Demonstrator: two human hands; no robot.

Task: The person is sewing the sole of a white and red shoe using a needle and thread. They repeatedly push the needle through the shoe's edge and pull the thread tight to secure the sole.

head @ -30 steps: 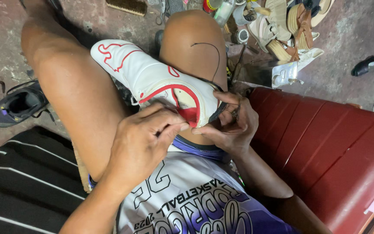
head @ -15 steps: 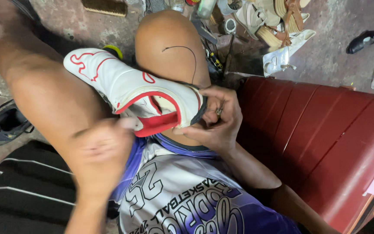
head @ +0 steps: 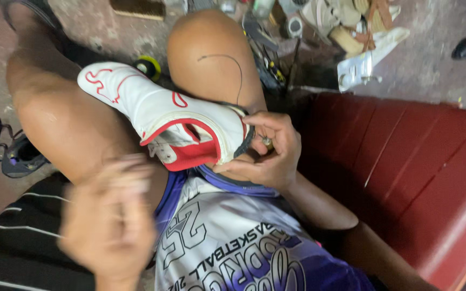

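- One hand has moved: left hand (head: 109, 226), blurred, now clear of the sneaker (head: 163, 121); finger state cannot be told.
- Right hand (head: 268, 153) pinches the heel.
- Sneaker's long axis runs diagonally, toe up-left away from that hand.

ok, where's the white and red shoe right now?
Head view, centre frame: the white and red shoe lies across the person's lap between the thighs, heel gripped by the right hand; the blurred left hand is off it.
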